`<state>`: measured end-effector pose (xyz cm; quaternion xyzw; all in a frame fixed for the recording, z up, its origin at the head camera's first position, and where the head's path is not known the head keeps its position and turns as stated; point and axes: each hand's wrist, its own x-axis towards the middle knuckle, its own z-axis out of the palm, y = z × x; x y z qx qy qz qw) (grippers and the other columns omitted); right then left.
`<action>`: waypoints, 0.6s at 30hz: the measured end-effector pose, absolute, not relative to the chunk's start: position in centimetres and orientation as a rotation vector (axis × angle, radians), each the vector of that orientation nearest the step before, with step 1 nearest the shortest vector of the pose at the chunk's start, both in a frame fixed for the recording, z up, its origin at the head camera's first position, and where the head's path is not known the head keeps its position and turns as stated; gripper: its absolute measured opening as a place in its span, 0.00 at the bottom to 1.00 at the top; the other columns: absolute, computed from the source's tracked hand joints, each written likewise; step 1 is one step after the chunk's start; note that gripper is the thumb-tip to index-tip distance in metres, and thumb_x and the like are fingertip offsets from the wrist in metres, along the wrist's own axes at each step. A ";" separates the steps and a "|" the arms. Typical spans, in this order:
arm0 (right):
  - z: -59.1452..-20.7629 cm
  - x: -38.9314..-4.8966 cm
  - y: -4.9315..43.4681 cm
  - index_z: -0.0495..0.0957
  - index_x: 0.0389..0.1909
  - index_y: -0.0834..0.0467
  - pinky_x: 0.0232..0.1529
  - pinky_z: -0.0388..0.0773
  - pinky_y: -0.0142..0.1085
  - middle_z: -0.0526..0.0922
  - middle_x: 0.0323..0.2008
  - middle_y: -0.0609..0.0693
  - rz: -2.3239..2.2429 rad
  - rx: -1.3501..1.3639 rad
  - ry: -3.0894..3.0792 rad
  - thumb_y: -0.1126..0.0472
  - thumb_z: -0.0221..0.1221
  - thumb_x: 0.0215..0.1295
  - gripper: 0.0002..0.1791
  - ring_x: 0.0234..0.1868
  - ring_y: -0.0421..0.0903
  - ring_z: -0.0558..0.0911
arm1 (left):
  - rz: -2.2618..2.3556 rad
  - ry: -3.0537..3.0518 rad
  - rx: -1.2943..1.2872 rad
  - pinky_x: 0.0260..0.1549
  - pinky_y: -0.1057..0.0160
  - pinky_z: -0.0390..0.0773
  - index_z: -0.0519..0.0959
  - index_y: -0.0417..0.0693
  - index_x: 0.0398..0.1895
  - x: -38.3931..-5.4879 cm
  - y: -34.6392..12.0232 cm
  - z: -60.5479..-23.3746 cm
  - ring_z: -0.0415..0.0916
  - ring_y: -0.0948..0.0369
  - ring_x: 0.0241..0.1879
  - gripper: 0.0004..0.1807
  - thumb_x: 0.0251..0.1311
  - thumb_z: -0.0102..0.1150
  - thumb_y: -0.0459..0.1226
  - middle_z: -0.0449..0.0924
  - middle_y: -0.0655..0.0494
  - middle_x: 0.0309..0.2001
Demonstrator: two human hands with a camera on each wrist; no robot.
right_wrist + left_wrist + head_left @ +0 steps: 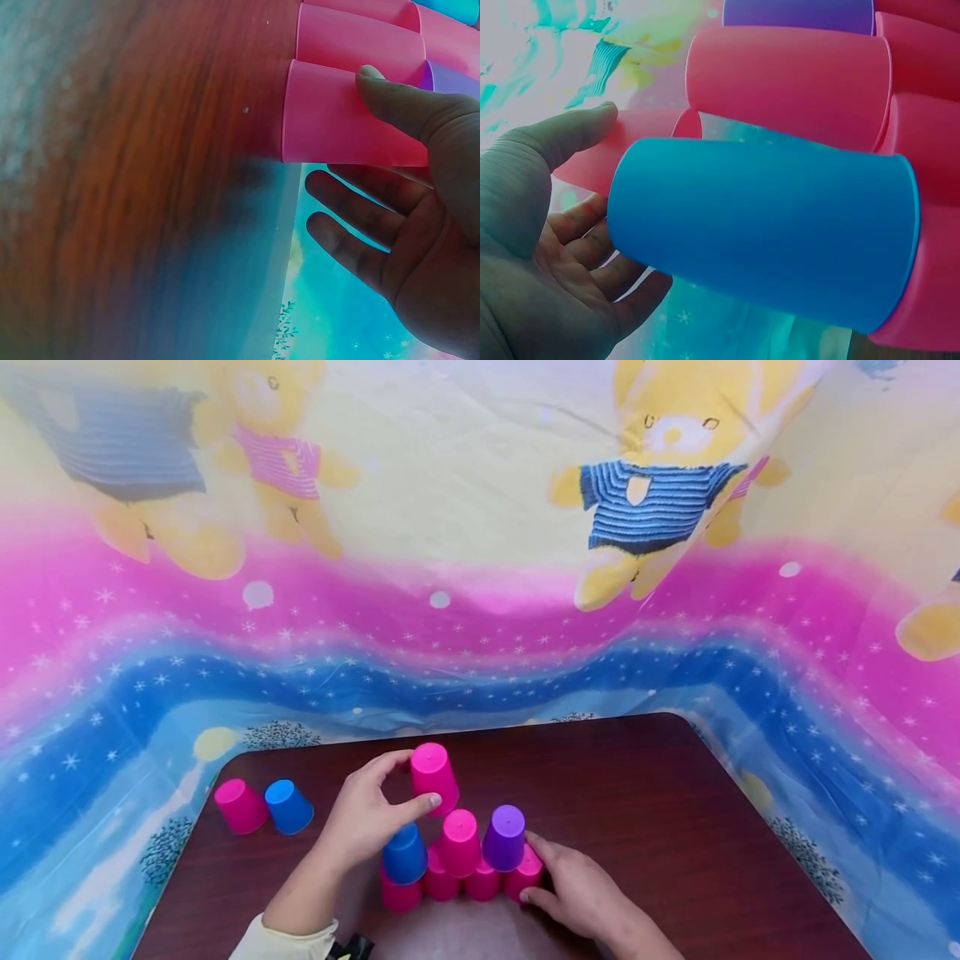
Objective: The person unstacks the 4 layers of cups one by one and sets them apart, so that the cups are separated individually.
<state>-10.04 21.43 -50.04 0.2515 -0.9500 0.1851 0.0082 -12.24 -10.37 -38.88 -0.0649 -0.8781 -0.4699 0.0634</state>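
My left hand [363, 814] grips an upside-down pink cup [433, 772] between thumb and fingers, above and behind a small stack. The upper row of that stack has a blue cup [405, 853], a pink cup [461, 843] and a purple cup [505, 837], all mouth down. Beneath them stands a row of several pink cups [442, 882]. At the right end of this row, my right hand [585, 887] holds the last pink cup [345, 116], thumb on the near side and fingers partly hidden behind it.
Another pink cup [241, 807] and a second blue cup [288, 807] stand upside down at the left of the dark wooden table [712, 860]. A curtain [480, 635] printed with bears hangs around the back and sides of the table.
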 end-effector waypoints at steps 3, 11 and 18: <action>-50.0 -10.0 21.4 0.62 0.70 0.50 0.57 0.75 0.44 0.76 0.60 0.47 0.577 0.785 -2.960 0.42 0.66 0.56 0.43 0.58 0.44 0.78 | -1.430 -2.653 -0.179 0.50 0.44 0.78 0.72 0.65 0.61 -12.4 -10.7 -38.9 0.70 0.55 0.60 0.41 0.40 0.73 0.61 0.74 0.62 0.58; -49.7 -9.9 21.3 0.63 0.70 0.51 0.57 0.76 0.45 0.77 0.59 0.48 0.568 0.775 -2.982 0.42 0.66 0.56 0.43 0.58 0.45 0.78 | -1.416 -2.641 -0.143 0.48 0.45 0.79 0.71 0.65 0.62 -12.6 -12.0 -39.4 0.70 0.54 0.59 0.41 0.40 0.73 0.60 0.75 0.61 0.57; -49.9 -9.9 21.3 0.62 0.70 0.51 0.56 0.76 0.45 0.77 0.59 0.48 0.568 0.778 -2.988 0.42 0.66 0.56 0.43 0.58 0.45 0.78 | -1.401 -2.631 -0.092 0.44 0.48 0.81 0.70 0.62 0.63 -12.6 -13.4 -39.6 0.72 0.54 0.57 0.43 0.40 0.73 0.61 0.76 0.59 0.55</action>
